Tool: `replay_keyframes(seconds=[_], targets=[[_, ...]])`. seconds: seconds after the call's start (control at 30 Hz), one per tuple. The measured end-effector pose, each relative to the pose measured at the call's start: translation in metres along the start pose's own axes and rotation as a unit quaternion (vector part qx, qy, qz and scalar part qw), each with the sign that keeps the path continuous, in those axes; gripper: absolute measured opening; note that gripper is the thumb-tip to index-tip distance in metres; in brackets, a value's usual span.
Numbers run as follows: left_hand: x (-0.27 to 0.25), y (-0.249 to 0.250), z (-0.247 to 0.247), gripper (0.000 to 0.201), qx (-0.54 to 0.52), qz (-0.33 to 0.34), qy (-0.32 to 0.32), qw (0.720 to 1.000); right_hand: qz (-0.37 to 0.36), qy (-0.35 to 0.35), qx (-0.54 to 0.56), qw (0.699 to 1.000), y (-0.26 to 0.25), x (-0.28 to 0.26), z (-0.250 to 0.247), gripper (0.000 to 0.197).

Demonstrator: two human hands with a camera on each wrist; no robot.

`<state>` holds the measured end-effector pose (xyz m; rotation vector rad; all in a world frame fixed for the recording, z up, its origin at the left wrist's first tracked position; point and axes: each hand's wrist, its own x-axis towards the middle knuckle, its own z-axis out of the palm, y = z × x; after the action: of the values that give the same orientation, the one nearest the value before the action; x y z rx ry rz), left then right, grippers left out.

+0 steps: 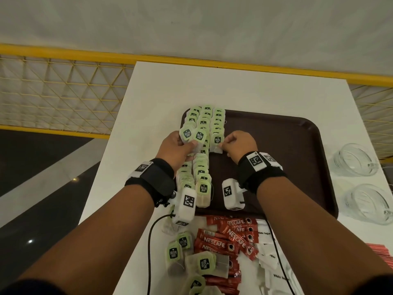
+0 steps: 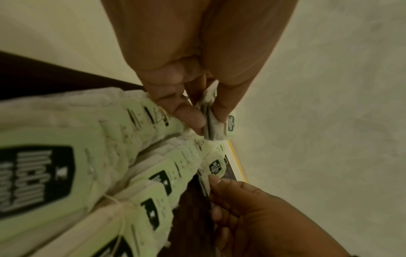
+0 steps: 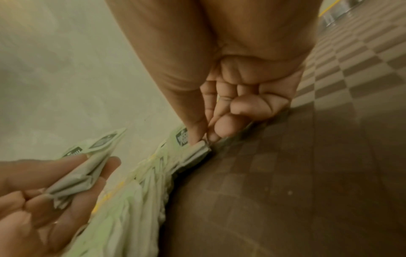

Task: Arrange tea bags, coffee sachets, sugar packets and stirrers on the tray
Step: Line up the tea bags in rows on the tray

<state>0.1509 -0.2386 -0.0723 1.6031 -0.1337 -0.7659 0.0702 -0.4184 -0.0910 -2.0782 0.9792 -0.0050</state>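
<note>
The right hand (image 1: 238,145) pinches one tea bag (image 1: 217,141) at the near end of the third row on the brown tray (image 1: 297,145). The left hand (image 1: 176,147) grips two spare tea bags (image 1: 192,135) above the rows (image 1: 204,124).

Head view looks down; both close wrist views share the tea bags (image 2: 153,196).

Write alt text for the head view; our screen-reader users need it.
Over a brown tray, the left hand holds a few tea bags while the right hand pinches one at the end of three tea-bag rows. Coffee sachets wait nearer.
</note>
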Motion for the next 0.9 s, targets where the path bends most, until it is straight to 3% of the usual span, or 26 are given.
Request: replay_keyframes(seconds=[0.17,0.27,0.37,0.53,0.63,0.9], targets=[[0.001,0.002,0.001,0.016,0.0,0.032,-0.008,0.999,-0.014,0.035,0.037,0.999,-0.008,-0.013,-0.009,0.025],[0.0,0.002,0.005,0.014,-0.014,0.036,-0.008,0.999,-0.033,-0.035,0.127,0.991,-0.023,-0.032,-0.014,0.027],[0.0,0.003,0.012,0.014,-0.002,0.038,-0.019,0.999,-0.036,-0.083,0.174,0.981,-0.028,-0.044,-0.01,0.016],[-0.002,0.002,0.013,0.015,0.005,0.044,-0.011,0.999,-0.008,-0.019,0.184,0.983,-0.012,-0.04,-0.007,0.004],[-0.002,0.001,0.007,0.016,0.001,0.044,0.005,0.999,0.009,0.01,0.167,0.986,-0.004,-0.037,-0.007,0.01],[-0.004,-0.002,0.001,0.014,-0.005,0.037,0.012,0.999,0.033,0.023,0.08,0.996,-0.004,-0.023,0.006,0.012]])
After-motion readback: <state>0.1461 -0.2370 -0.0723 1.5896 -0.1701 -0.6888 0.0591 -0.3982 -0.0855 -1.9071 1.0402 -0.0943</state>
